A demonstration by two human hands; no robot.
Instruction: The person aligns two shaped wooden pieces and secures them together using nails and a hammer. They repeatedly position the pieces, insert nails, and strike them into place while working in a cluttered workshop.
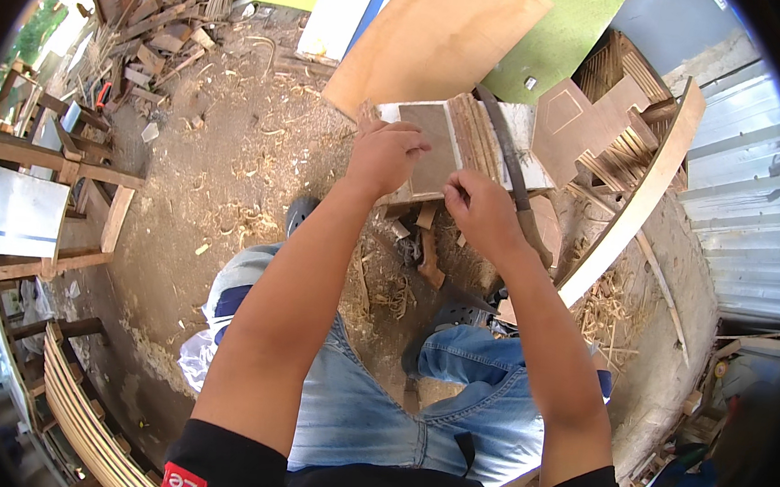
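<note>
My left hand (383, 159) is at the left side of a low work surface, its fingers bent together over a brown board (432, 160). A short piece of wood (364, 112) shows just beyond its knuckles; whether the fingers grip it is hidden. My right hand (484, 212) is curled closed at the near edge of the board, and what it holds, if anything, cannot be made out. Several thin wooden strips (475, 134) lie bundled beside the board. Right of them rests a long dark blade (503, 134) with a wooden handle (532, 237), apart from my right hand.
A large plywood sheet (436, 39) and a green panel (557, 47) stand beyond. A long curved plank (642, 193) leans at right. Scrap wood (156, 33) is piled far left, near wooden frames (70, 167). A wooden-handled tool (429, 251) lies between my feet among shavings.
</note>
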